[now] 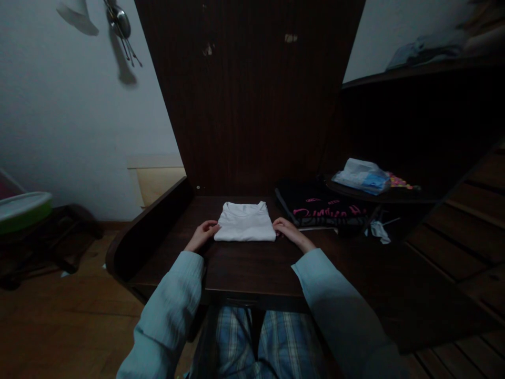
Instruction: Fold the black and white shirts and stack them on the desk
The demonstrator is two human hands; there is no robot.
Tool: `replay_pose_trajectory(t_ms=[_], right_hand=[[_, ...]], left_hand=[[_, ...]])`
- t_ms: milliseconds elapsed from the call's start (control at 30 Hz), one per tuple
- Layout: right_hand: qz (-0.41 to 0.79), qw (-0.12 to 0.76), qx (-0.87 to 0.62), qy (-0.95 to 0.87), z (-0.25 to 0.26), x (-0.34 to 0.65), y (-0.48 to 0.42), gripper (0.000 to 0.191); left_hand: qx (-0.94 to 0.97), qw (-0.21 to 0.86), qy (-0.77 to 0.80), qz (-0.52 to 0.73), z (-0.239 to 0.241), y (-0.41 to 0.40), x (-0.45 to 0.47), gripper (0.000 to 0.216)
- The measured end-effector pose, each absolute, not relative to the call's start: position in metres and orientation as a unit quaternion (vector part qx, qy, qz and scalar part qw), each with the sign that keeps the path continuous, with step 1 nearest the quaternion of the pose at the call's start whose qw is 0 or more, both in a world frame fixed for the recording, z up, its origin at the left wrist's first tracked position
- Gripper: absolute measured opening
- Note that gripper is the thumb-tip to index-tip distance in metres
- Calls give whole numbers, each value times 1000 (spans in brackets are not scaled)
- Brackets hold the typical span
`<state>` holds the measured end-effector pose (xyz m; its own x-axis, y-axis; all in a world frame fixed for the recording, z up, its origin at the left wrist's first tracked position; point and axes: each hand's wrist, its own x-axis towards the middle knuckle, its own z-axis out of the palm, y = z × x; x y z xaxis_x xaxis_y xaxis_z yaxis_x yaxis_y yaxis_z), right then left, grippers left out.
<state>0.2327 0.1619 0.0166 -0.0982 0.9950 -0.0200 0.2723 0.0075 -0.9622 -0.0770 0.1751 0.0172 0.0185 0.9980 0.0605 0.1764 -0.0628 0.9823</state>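
A folded white shirt (245, 222) lies flat on the dark wooden desk (244, 266), neckline away from me. My left hand (203, 234) rests at its near left corner, fingers curled against the cloth edge. My right hand (287, 229) touches its near right corner, fingers bent on the fabric. Both arms wear light blue sleeves.
A folded black shirt with pink lettering (321, 210) lies right of the white one. A plastic bag (361, 175) sits on a small round shelf at the right. A dark wardrobe panel (248, 95) stands behind the desk. A green-rimmed basin (21, 210) is at the far left.
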Motion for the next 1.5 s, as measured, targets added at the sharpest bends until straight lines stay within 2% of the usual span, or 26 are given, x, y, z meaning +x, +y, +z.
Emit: replay_pose_trajectory(t_ms=[200, 333, 533, 700, 867, 1067, 1167, 1300, 1333, 1433, 1500], right_hand=[[539, 363, -474, -594, 20, 241, 155, 36], [548, 373, -453, -596, 17, 243, 157, 49], [519, 392, -459, -605, 18, 242, 159, 47], [487, 421, -467, -606, 19, 240, 161, 30], [478, 388, -503, -607, 14, 239, 164, 18], [432, 430, -532, -587, 7, 235, 166, 34], [380, 435, -534, -617, 5, 232, 168, 24], [347, 413, -549, -638, 6, 231, 168, 8], [356, 401, -547, -643, 7, 231, 167, 10], [390, 368, -535, -653, 9, 230, 164, 32], [380, 390, -542, -640, 10, 227, 162, 35]], left_hand=[[579, 494, 514, 394, 28, 163, -83, 68], [594, 508, 502, 370, 33, 158, -87, 76], [614, 469, 497, 394, 30, 160, -85, 63], [602, 446, 504, 428, 29, 161, -85, 51], [594, 448, 527, 411, 26, 160, -82, 35], [607, 424, 520, 426, 24, 161, -77, 43], [635, 409, 505, 418, 24, 162, -77, 42], [659, 407, 511, 372, 24, 161, -79, 25], [659, 420, 514, 354, 24, 161, -80, 21], [654, 455, 510, 325, 22, 161, -80, 19], [649, 450, 501, 352, 22, 161, -80, 22]])
